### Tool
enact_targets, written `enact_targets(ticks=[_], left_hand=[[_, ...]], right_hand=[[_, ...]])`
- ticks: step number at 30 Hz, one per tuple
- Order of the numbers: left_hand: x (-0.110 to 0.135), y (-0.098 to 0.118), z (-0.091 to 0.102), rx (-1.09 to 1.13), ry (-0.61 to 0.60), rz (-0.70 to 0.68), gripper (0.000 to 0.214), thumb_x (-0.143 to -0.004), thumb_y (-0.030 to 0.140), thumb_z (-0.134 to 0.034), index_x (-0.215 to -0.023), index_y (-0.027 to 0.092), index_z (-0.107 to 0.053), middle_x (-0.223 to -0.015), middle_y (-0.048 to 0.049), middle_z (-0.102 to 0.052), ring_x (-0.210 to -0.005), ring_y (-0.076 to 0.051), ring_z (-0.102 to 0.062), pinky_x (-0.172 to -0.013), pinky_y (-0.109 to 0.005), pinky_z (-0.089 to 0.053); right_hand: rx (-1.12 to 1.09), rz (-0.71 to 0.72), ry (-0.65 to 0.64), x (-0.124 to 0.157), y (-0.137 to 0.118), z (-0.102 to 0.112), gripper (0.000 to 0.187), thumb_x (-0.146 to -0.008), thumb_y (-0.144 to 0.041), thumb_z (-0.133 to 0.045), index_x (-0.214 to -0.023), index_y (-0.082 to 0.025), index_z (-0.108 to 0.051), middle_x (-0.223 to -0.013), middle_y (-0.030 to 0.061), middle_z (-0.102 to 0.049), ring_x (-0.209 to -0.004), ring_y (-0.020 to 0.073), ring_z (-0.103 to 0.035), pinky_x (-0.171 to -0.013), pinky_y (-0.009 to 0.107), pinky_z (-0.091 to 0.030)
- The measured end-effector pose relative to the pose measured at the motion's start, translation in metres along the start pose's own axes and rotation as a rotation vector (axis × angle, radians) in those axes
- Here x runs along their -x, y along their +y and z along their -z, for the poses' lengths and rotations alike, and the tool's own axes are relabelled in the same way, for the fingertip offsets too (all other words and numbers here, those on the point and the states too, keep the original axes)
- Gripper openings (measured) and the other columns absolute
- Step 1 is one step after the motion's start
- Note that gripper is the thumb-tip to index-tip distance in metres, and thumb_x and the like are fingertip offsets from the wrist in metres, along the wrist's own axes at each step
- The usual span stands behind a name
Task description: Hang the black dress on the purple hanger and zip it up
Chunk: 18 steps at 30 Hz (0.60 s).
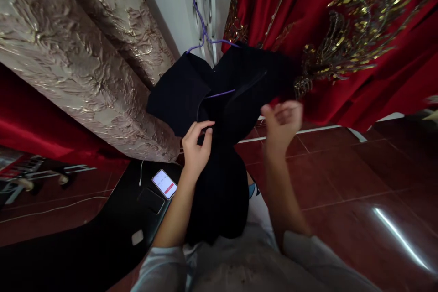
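A dark, nearly black shirt-like garment [178, 96] hangs in front of me on a purple hanger [205, 32], its front opening parted. My left hand [197, 148] is at the edge of that opening, thumb and index finger curved toward each other with dark cloth between them. To the right of the garment, my right hand [283, 123] is raised and blurred by motion. Its fingers are curled and pressed together; whatever they hold, if anything, is too small or smeared to name. A small red blur shows just above its fingertips.
Red cloth with gold sequins [356, 32] hangs at the right, textured beige fabric [85, 54] at the left. A black tabletop [85, 246] carries a lit phone [164, 184], a dark phone [151, 201] and a small white case [137, 237]. The floor [335, 169] has red tiles.
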<state>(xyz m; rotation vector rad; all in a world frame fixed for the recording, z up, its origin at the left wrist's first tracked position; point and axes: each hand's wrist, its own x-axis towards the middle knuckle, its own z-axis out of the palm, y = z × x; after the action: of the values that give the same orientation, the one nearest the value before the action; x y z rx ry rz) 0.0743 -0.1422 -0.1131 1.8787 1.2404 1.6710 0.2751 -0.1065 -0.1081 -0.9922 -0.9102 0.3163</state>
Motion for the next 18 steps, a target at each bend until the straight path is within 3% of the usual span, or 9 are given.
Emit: enact_targets(ticks=[3, 5, 6, 10, 13, 16, 18], left_hand=[[0.017, 0.015, -0.019, 0.172, 0.139, 0.133, 0.012, -0.099, 0.026, -0.066, -0.109, 0.025, -0.073, -0.090, -0.0028, -0.065, -0.065, -0.014, -0.053, -0.061, -0.028, -0.046], [0.026, 0.021, -0.025, 0.218, 0.239, 0.208, 0.009, -0.097, 0.028, -0.069, -0.105, 0.026, -0.073, -0.086, -0.0020, -0.062, -0.060, -0.013, -0.049, -0.057, -0.027, -0.044], [0.030, 0.024, -0.026, 0.236, 0.273, 0.229, 0.007, -0.096, 0.028, -0.070, -0.102, 0.026, -0.072, -0.085, -0.0021, -0.061, -0.061, -0.013, -0.050, -0.057, -0.028, -0.045], [0.038, 0.028, -0.022, 0.309, 0.282, 0.264, 0.009, -0.094, 0.028, -0.071, -0.102, 0.027, -0.068, -0.088, -0.0025, -0.061, -0.072, -0.015, -0.058, -0.065, -0.028, -0.052], [0.037, 0.024, -0.020, 0.344, 0.273, 0.297, 0.023, -0.094, 0.030, -0.067, -0.116, 0.028, -0.059, -0.098, -0.0046, -0.063, -0.083, -0.017, -0.064, -0.076, -0.032, -0.058], [0.040, 0.003, -0.022, 0.345, 0.320, 0.286, 0.037, -0.093, 0.025, -0.063, -0.125, 0.030, -0.044, -0.112, -0.0069, -0.065, -0.101, -0.019, -0.069, -0.092, -0.036, -0.058], [0.046, -0.017, -0.026, 0.297, 0.266, 0.312, 0.032, -0.089, 0.019, -0.061, -0.115, 0.027, -0.045, -0.102, -0.0049, -0.066, -0.095, -0.018, -0.070, -0.089, -0.033, -0.058]], right_hand=[[-0.006, -0.465, -0.382, 0.067, 0.015, -0.004, 0.034, -0.084, -0.050, -0.070, -0.087, -0.022, -0.052, -0.075, -0.0003, -0.054, -0.063, 0.0126, -0.051, -0.060, 0.027, -0.043], [-0.012, -0.647, -0.616, 0.093, 0.029, -0.009, 0.040, -0.086, -0.058, -0.065, -0.084, -0.019, -0.056, -0.073, 0.0019, -0.059, -0.060, 0.0124, -0.051, -0.057, 0.027, -0.042], [-0.029, -0.690, -0.672, 0.099, 0.034, -0.012, 0.042, -0.086, -0.060, -0.063, -0.083, -0.018, -0.058, -0.074, 0.0028, -0.061, -0.060, 0.0122, -0.052, -0.057, 0.026, -0.041], [-0.152, -0.701, -0.598, 0.100, 0.041, -0.018, 0.036, -0.087, -0.054, -0.061, -0.085, -0.018, -0.060, -0.073, 0.0015, -0.063, -0.060, 0.0111, -0.054, -0.057, 0.024, -0.040], [-0.188, -0.663, -0.539, 0.095, 0.034, -0.016, 0.027, -0.087, -0.044, -0.061, -0.080, -0.018, -0.062, -0.066, -0.0013, -0.056, -0.059, 0.0107, -0.050, -0.058, 0.024, -0.039], [-0.192, -0.669, -0.537, 0.093, 0.029, -0.011, 0.020, -0.083, -0.035, -0.061, -0.073, -0.017, -0.065, -0.059, -0.0031, -0.049, -0.055, 0.0095, -0.043, -0.056, 0.024, -0.034], [-0.205, -0.711, -0.543, 0.094, 0.028, -0.010, 0.019, -0.080, -0.033, -0.061, -0.069, -0.017, -0.064, -0.055, -0.0046, -0.044, -0.052, 0.0085, -0.038, -0.053, 0.024, -0.030]])
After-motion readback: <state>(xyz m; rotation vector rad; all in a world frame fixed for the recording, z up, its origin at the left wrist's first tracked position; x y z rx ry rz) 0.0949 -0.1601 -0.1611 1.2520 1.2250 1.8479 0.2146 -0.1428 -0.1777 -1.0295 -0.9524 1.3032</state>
